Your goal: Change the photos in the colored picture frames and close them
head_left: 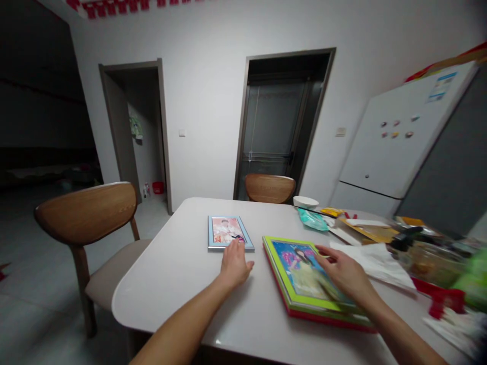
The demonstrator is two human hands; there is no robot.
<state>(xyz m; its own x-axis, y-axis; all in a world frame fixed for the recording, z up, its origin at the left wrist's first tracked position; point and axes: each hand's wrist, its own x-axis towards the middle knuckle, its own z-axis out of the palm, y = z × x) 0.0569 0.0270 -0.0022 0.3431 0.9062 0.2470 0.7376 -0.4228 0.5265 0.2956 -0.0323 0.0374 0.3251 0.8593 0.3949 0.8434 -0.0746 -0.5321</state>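
Observation:
On the white table lies a small picture frame [224, 229] with a light blue border and a photo inside. My left hand [235, 264] is over its near right corner, fingers stretched forward and thumb apart; whether it touches the frame I cannot tell. To the right, a larger picture frame [304, 271] with a lime green border rests on top of something with a red edge [327, 323]. Above the right part of the green frame is my right hand [340, 268], its fingers loosely extended and nothing seen in them.
Clutter fills the table's right side: white paper [380, 263], a teal packet [312, 219], a white bowl [305, 202] and a clear container [426, 258]. One wooden chair [91, 213] stands left, another [270, 188] at the far edge. A white fridge [395, 137] is behind.

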